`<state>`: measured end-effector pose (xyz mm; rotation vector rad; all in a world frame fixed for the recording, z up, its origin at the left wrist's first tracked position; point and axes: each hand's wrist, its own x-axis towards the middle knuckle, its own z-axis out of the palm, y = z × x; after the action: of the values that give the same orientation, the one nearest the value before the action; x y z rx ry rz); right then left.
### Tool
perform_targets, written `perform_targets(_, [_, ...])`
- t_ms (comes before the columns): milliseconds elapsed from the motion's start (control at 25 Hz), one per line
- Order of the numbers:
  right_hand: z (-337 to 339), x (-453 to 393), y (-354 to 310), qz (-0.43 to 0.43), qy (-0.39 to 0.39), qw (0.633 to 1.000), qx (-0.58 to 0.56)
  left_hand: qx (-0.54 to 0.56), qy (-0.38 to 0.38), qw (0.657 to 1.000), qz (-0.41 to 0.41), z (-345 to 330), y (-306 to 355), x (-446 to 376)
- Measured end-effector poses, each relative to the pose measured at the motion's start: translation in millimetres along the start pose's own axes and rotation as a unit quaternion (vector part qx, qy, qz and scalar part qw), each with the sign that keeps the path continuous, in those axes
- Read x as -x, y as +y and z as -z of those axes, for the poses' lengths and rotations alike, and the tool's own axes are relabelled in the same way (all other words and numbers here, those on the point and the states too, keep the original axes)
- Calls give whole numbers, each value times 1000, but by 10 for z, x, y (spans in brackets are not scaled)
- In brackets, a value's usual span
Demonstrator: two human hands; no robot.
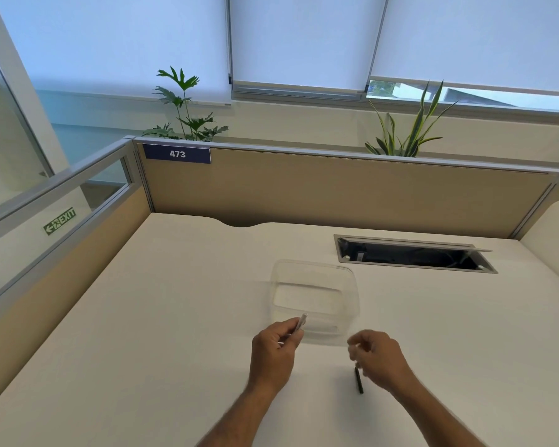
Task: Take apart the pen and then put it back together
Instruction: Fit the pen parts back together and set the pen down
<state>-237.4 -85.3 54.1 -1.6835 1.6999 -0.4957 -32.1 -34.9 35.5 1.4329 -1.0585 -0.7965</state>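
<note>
My left hand [276, 346] grips a pale pen barrel [301, 322], whose tip points up and away over the near edge of a clear plastic container [315, 269]. My right hand [373, 354] hovers to the right with its fingers curled together; a small blurred piece may be pinched in the fingertips, but I cannot make it out. A black pen part [359, 381] lies on the white desk just below my right hand, partly hidden by it.
The white desk [175, 317] is bounded by tan partition walls at the back and left. An open cable hatch [413, 254] is sunk into the desk at the back right. Two plants stand behind the partition.
</note>
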Motion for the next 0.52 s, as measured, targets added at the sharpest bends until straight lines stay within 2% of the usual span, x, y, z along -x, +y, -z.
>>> perform_targets(80, [15, 40, 148, -36, -24, 991, 127, 3, -4, 1000, 4, 4, -33, -5])
perform_targets(160, [4, 89, 248, -76, -40, 982, 167, 1, -6, 1000, 6, 1, -51, -2])
perform_targets(320, [-29, 139, 346, -122, -61, 984, 114, -8, -14, 1000, 8, -5, -69, -1])
perform_targets(520, [-18, 122, 349, -126, -76, 986, 82, -16, -22, 1000, 9, 8, -47, -11])
